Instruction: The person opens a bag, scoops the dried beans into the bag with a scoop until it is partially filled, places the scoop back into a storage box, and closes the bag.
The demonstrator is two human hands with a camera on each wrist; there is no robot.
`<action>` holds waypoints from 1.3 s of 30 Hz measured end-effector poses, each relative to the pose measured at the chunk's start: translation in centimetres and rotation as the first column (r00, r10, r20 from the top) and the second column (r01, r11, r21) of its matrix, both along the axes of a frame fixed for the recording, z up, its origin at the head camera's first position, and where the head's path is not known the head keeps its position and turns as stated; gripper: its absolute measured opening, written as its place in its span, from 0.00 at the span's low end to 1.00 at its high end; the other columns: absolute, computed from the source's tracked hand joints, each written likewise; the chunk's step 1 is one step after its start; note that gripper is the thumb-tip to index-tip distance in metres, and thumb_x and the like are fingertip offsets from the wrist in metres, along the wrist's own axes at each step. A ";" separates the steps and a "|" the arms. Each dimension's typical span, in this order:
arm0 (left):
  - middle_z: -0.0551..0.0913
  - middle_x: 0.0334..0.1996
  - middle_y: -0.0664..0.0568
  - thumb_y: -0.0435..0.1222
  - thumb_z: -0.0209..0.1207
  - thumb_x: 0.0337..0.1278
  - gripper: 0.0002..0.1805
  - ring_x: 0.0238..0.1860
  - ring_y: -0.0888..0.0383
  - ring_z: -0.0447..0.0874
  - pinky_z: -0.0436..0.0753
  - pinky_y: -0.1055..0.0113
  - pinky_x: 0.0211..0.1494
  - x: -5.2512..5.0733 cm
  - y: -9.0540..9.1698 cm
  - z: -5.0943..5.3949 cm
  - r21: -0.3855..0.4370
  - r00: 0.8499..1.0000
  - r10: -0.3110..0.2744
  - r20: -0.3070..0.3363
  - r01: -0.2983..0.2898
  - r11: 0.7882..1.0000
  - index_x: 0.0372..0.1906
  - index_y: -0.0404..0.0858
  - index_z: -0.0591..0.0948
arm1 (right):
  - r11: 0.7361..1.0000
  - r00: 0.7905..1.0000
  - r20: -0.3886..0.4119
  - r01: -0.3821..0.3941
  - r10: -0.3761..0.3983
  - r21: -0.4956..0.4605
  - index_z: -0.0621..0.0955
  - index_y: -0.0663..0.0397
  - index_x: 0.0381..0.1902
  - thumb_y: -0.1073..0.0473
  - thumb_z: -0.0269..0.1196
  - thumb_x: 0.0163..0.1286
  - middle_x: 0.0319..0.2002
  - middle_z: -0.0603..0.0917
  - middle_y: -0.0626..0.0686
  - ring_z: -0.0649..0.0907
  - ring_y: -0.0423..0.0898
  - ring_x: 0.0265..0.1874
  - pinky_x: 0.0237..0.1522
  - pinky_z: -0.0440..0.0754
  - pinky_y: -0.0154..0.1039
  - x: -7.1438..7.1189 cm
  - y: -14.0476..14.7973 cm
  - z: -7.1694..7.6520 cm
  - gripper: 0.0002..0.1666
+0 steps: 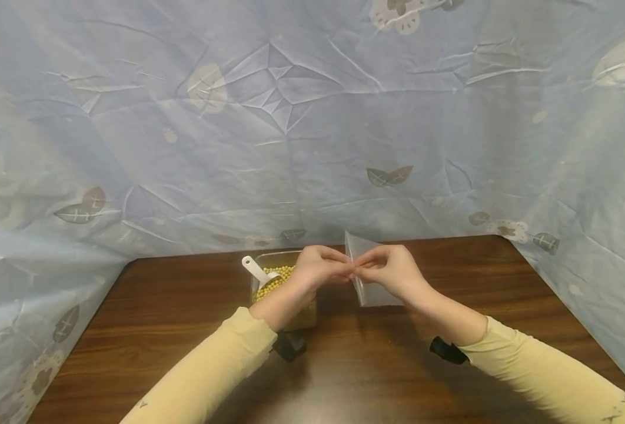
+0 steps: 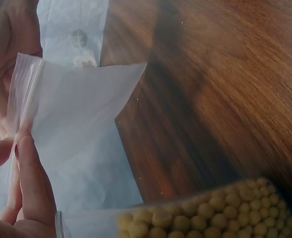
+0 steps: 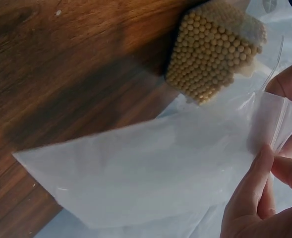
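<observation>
A clear zip-lock plastic bag (image 1: 359,246) is held upright above the table, between both hands. My left hand (image 1: 316,268) pinches its zip edge from the left, thumb and fingers together. From the other side my right hand (image 1: 395,272) pinches the same edge, its fingertips close against the left ones. The bag (image 2: 86,119) hangs flat with nothing visible inside; whether its mouth is parted cannot be told. Below and behind the left hand stands a clear container (image 1: 303,320) of yellow soybeans (image 3: 210,49), with a white scoop (image 1: 255,270) resting in it. My left forearm hides part of the container.
The brown wooden table (image 1: 355,377) reaches back to a pale blue patterned curtain (image 1: 312,147), which also hangs at both sides. Dark bands (image 1: 448,351) show under both wrists.
</observation>
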State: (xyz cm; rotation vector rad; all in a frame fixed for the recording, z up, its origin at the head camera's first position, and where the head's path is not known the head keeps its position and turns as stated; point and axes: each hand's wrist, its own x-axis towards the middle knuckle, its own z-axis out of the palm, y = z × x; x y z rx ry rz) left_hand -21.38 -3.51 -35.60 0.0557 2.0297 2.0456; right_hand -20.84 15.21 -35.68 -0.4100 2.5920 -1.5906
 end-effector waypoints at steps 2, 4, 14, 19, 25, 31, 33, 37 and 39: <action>0.91 0.39 0.31 0.21 0.66 0.61 0.11 0.28 0.60 0.89 0.91 0.53 0.52 0.0 -0.1 0.0 -0.008 1.000 -0.005 -0.006 0.005 1.000 0.46 0.16 0.85 | 1.000 1.000 -0.010 0.001 -0.001 0.004 0.90 0.69 0.46 0.67 0.71 0.68 0.41 0.93 0.63 0.94 0.51 0.38 0.42 0.91 0.40 0.1 -0.1 0.0 0.11; 0.91 0.39 0.31 0.21 0.66 0.61 0.10 0.27 0.61 0.89 0.92 0.56 0.49 0.0 -0.3 0.0 -0.036 1.000 -0.010 -0.014 0.009 0.999 0.45 0.16 0.85 | 1.000 1.000 -0.028 0.005 -0.005 0.009 0.90 0.69 0.45 0.67 0.72 0.67 0.41 0.93 0.64 0.94 0.52 0.37 0.41 0.91 0.39 0.2 -0.3 0.0 0.11; 0.92 0.34 0.32 0.25 0.66 0.64 0.10 0.25 0.62 0.90 0.92 0.64 0.40 -0.1 -1.0 0.1 -0.120 0.999 -0.050 -0.008 0.049 0.992 0.44 0.18 0.87 | 1.000 0.999 -0.023 0.027 -0.027 -0.001 0.90 0.67 0.44 0.67 0.71 0.65 0.40 0.93 0.63 0.94 0.48 0.35 0.37 0.87 0.31 0.4 -0.9 0.0 0.11; 0.92 0.32 0.34 0.25 0.66 0.65 0.10 0.24 0.63 0.89 0.92 0.63 0.42 -0.3 -1.1 -0.1 -0.135 0.997 -0.071 0.014 0.072 0.988 0.45 0.18 0.87 | 0.997 0.997 0.068 0.046 -0.042 -0.057 0.89 0.70 0.47 0.65 0.71 0.69 0.42 0.93 0.64 0.94 0.48 0.36 0.42 0.90 0.37 0.5 -1.1 0.0 0.13; 0.92 0.30 0.36 0.26 0.68 0.66 0.09 0.23 0.64 0.89 0.92 0.65 0.39 -0.4 -1.3 0.0 -0.174 0.993 -0.114 0.002 0.113 0.978 0.43 0.20 0.88 | 0.996 0.996 0.077 0.053 -0.048 -0.067 0.89 0.71 0.45 0.63 0.71 0.70 0.40 0.93 0.64 0.94 0.48 0.33 0.43 0.92 0.42 0.5 -1.2 -0.1 0.13; 0.92 0.32 0.33 0.24 0.66 0.66 0.09 0.23 0.64 0.88 0.92 0.65 0.39 -0.2 -1.5 0.2 -0.212 0.987 -0.160 -0.032 0.150 0.966 0.43 0.18 0.87 | 0.993 0.992 0.118 0.050 -0.037 -0.109 0.89 0.74 0.45 0.66 0.70 0.70 0.38 0.93 0.64 0.94 0.45 0.31 0.42 0.92 0.42 0.5 -1.2 -0.3 0.12; 0.92 0.32 0.32 0.24 0.66 0.66 0.08 0.23 0.64 0.88 0.92 0.63 0.40 -0.1 -1.5 0.2 -0.218 0.984 -0.171 -0.040 0.159 0.963 0.42 0.18 0.87 | 0.993 0.991 0.128 0.053 -0.040 -0.101 0.89 0.74 0.44 0.67 0.70 0.70 0.38 0.93 0.64 0.93 0.45 0.31 0.42 0.92 0.43 0.5 -1.2 -0.3 0.11; 0.91 0.34 0.30 0.23 0.65 0.66 0.08 0.23 0.64 0.88 0.93 0.58 0.43 0.2 -1.4 0.4 -0.225 0.981 -0.188 -0.049 0.173 0.959 0.42 0.17 0.87 | 0.995 0.989 0.137 0.066 -0.056 -0.070 0.89 0.73 0.43 0.67 0.70 0.68 0.38 0.93 0.62 0.93 0.45 0.31 0.41 0.92 0.42 0.5 -1.3 -0.3 0.10; 0.91 0.34 0.29 0.22 0.65 0.65 0.07 0.23 0.63 0.88 0.92 0.57 0.44 0.2 -1.3 0.5 -0.226 0.980 -0.192 -0.052 0.176 0.958 0.42 0.17 0.87 | 0.995 0.988 0.140 0.074 -0.064 -0.063 0.89 0.72 0.42 0.68 0.69 0.67 0.37 0.93 0.61 0.92 0.45 0.30 0.40 0.92 0.42 0.4 -1.3 -0.3 0.10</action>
